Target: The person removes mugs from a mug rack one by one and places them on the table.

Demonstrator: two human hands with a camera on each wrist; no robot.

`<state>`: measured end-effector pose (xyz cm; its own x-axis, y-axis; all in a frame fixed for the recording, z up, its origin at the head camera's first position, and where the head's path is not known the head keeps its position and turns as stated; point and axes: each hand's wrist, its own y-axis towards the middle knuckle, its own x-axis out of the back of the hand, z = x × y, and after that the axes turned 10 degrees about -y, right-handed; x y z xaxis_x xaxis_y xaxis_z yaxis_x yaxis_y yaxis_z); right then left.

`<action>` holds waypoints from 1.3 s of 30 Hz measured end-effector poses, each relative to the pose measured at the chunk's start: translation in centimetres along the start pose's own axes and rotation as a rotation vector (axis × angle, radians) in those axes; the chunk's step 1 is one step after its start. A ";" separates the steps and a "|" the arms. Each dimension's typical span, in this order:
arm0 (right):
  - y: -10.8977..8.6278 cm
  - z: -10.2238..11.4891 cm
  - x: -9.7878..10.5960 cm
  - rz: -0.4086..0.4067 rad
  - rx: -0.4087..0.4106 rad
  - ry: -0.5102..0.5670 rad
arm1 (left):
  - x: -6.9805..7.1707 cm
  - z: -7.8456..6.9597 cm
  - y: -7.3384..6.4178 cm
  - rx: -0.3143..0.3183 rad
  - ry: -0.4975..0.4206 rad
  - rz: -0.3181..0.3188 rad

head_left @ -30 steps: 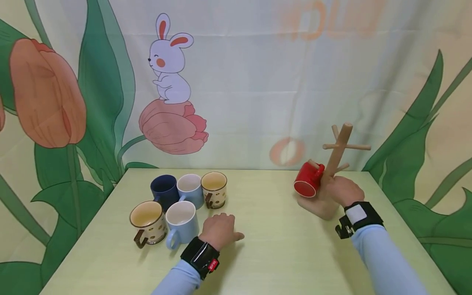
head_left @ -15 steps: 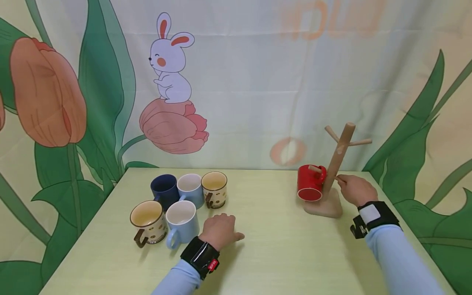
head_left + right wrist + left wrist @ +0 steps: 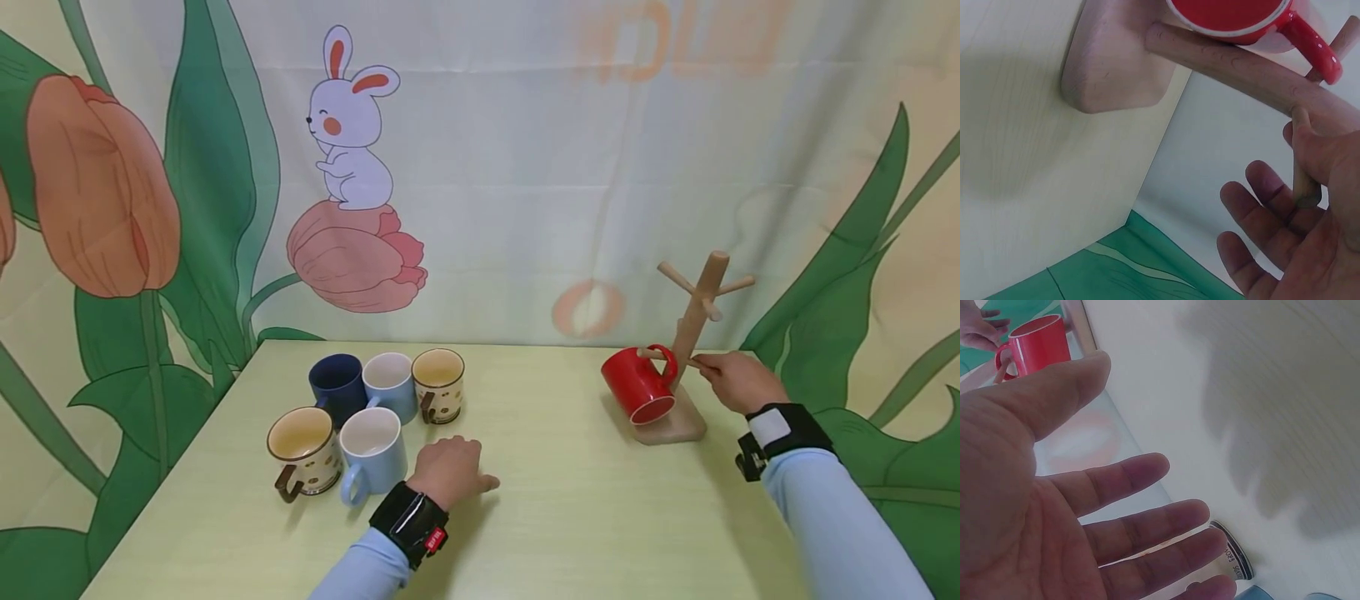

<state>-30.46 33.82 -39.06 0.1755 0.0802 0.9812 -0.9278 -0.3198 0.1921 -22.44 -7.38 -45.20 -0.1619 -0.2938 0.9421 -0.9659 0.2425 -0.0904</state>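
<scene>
At the table's right, a wooden mug rack with several pegs stands on a flat base. A red mug hangs by its handle from a low peg, tilted with its mouth downward. My right hand pinches another low peg between thumb and index finger; its other fingers are spread in the right wrist view. Over the table's middle my left hand holds nothing, its fingers extended. Just left of it stands a light blue mug.
Beside that mug, several others stand upright: a dotted cream mug, a navy mug, a second light blue mug and another cream mug. A printed curtain hangs behind the table.
The rack has turned about its upright, bringing the red mug round toward the front. My right hand has shifted to the right, onto a peg. My left hand has stayed put.
</scene>
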 end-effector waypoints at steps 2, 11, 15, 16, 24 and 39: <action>0.1 -0.4 0.0 0.016 -0.002 0.012 | 0.1 0.0 0.0 -0.001 0.001 0.001; 0.2 -0.5 0.2 0.029 -0.044 -0.003 | 0.0 -0.2 -0.1 -0.004 0.012 -0.007; -0.1 0.7 -0.3 -0.053 -0.132 -0.101 | -0.1 -0.3 -0.1 -0.016 0.008 -0.009; -0.2 1.1 -0.5 -0.084 -0.166 -0.124 | -0.2 -0.3 -0.1 -0.021 0.005 -0.010; -0.4 4.9 -1.1 -0.385 -0.357 -0.199 | -0.2 -0.4 0.0 -0.015 0.012 -0.017; 3.8 10.2 -0.5 0.073 -0.401 -0.297 | 0.2 -1.0 -0.3 -0.011 0.035 0.000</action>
<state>-30.69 22.92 -38.63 0.1376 -0.2193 0.9659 -0.9844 0.0781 0.1579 -21.94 -6.58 -44.68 -0.1545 -0.2617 0.9527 -0.9637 0.2524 -0.0869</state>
